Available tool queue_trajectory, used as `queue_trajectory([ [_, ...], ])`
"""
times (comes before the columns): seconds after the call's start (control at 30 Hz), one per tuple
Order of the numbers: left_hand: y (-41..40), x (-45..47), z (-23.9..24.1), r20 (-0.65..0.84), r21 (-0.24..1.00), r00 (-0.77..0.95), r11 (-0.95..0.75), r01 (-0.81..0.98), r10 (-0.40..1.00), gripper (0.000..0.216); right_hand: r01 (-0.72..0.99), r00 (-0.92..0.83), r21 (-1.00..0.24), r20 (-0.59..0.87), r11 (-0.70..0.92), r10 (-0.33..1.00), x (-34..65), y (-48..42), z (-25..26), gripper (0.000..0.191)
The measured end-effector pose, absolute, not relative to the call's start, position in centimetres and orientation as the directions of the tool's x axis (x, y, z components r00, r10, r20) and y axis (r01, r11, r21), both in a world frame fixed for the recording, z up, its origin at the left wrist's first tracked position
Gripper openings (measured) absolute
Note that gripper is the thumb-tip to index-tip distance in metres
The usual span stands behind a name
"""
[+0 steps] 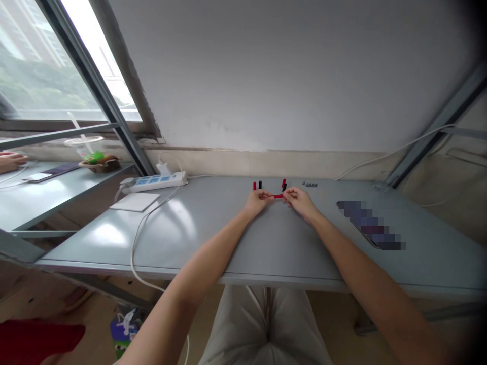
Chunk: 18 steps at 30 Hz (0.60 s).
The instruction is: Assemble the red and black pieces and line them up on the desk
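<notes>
My left hand (256, 202) and my right hand (300, 201) meet over the far middle of the grey table (190, 233). Both pinch the ends of a small red stick-like piece (278, 196) held between them. Just behind the hands stand a short red piece (254, 186) and a black piece (260, 184) upright on the table. A red and black piece (283, 184) stands behind my right hand. Several tiny dark parts (309, 184) lie in a row further right.
A white power strip (154, 181) with a cable (142, 228) trailing over the front edge lies at the left back, beside a white pad (135, 201). A blurred dark object (371, 225) lies right. Another person's hand (11, 161) rests on the neighbouring table.
</notes>
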<state>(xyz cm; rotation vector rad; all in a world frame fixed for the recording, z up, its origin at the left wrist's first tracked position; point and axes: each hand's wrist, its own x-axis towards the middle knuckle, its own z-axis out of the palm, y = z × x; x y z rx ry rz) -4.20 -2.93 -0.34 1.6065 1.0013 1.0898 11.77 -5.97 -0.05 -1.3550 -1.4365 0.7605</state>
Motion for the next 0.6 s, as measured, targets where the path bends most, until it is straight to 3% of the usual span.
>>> queue_trajectory([
  [0.37,-2.8,-4.0,-0.5,0.216,0.960,0.261,-0.253,0.119,0.941,0.010,0.382,0.065,-0.905,0.231,0.189,0.971,12.2,-5.6,-0.4,0.015],
  [0.5,-2.7,-3.9,-0.5,0.236,0.958,0.230,-0.265,0.105,0.944,0.007,0.618,-0.042,-0.721,0.369,0.314,0.929,12.8,-5.6,-0.4,0.013],
  [0.6,-2.7,-3.9,-0.6,0.248,0.955,0.224,-0.277,0.108,0.942,0.007,0.769,-0.131,-0.539,0.391,0.343,0.911,12.9,-5.8,-0.2,0.017],
])
